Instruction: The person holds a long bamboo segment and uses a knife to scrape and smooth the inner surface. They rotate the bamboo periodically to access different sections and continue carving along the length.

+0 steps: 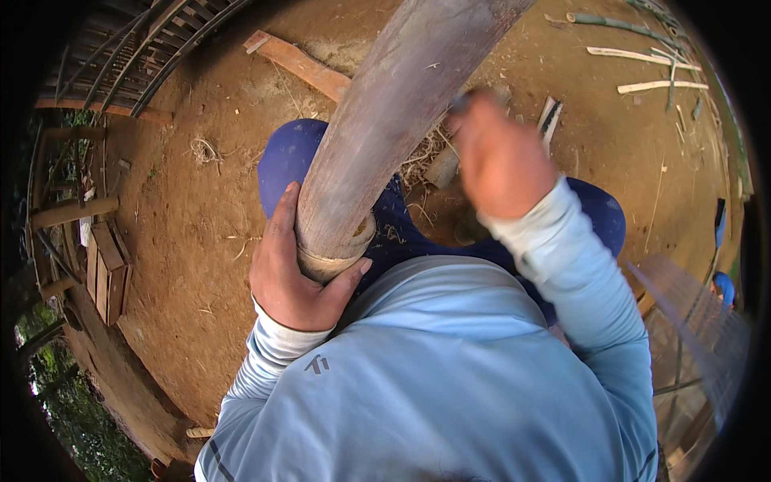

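Note:
A thick grey-brown bamboo pole (377, 120) slants from between my knees up past the top edge. Near its lower end are a pale joint ring and a notch on the right side. My left hand (293, 269) wraps round that end, thumb to the right and fingers along the left side. Beside the pole's right side, my right hand (502, 157) is closed and smeared by motion. Something small and dark shows at its far side, too blurred to name. Whether it touches the pole I cannot tell.
Curly shavings (419, 165) and a short cut piece (443, 167) lie on the dirt between my legs. A reddish plank (301, 64) is beyond. Split bamboo strips (642, 56) lie at far right, a wooden crate (107, 273) at left, and a slatted structure (136, 48) at far left.

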`<state>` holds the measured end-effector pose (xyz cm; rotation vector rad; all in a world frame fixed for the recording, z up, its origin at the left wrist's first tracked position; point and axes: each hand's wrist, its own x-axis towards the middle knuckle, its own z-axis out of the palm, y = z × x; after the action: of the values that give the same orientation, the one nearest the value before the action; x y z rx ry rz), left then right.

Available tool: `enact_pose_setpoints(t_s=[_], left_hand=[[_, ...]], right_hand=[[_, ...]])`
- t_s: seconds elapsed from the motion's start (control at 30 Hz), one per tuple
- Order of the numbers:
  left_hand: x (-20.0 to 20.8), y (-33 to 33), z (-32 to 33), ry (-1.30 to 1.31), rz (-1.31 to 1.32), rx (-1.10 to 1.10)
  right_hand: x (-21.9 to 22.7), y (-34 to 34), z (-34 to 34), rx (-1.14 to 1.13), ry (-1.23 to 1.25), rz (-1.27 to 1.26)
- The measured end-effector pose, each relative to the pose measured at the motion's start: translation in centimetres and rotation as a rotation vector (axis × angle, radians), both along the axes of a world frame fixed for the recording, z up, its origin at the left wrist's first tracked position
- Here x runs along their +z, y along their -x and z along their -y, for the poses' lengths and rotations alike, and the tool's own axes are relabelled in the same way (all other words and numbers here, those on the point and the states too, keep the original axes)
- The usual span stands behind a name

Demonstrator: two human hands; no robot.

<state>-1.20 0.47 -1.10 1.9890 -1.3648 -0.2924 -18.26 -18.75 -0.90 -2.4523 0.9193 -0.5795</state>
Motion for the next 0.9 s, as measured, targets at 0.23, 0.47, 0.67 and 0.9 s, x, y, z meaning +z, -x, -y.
enact_pose_setpoints(t_s=[0.23, 0.47, 0.67, 0.9], left_hand=[[0.0, -0.2, 0.1, 0.007, -0.015, 0.004], [-0.1, -0.2, 0.1, 0.001, 0.003, 0.008], [0.1, 0.0, 0.4, -0.004, -0.026, 0.012], [0.1, -0.2, 0.1, -0.016, -0.024, 0.0]], right_hand=[[1.5, -0.2, 1.8, -0.051, 0.136, 0.061], [-0.5, -0.8, -1.7, 0.105, -0.019, -0.025], [-0.5, -0.4, -2.7, -0.011, -0.092, -0.092], [-1.3, -0.3, -1.6, 0.018, 0.012, 0.025]])
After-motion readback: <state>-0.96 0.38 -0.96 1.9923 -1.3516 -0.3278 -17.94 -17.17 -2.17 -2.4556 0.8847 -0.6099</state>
